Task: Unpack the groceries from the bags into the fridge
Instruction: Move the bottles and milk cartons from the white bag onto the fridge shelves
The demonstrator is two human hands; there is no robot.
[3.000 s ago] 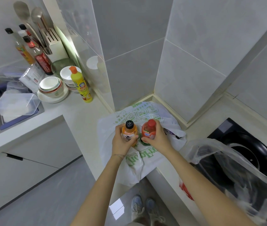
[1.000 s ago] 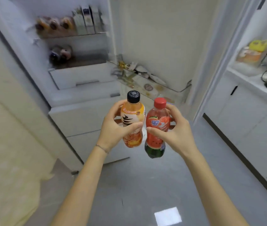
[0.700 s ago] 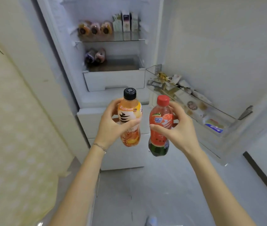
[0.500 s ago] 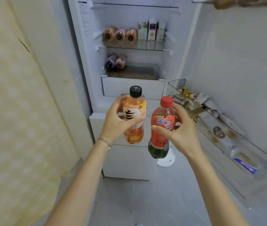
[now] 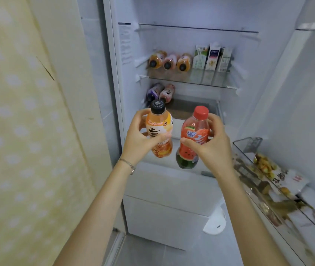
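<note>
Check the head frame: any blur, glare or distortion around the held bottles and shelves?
Head view: orange bottle and red bottle fairly sharp; the lying shelf bottles smeared; door bin contents blurred and stretched at the right edge; fridge frame lines lean from the wide-angle lens; interior light soft, cartons mirrored in the glass shelf, no hard glare.

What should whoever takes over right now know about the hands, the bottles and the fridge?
Left hand grips the orange bottle. Right hand grips the red bottle. Both bottles are upright in front of the open fridge.
Inside: three bottles lie on the glass shelf beside the cartons, with two bottles below.
Left: put both held bottles in. Bags are out of view.
</note>
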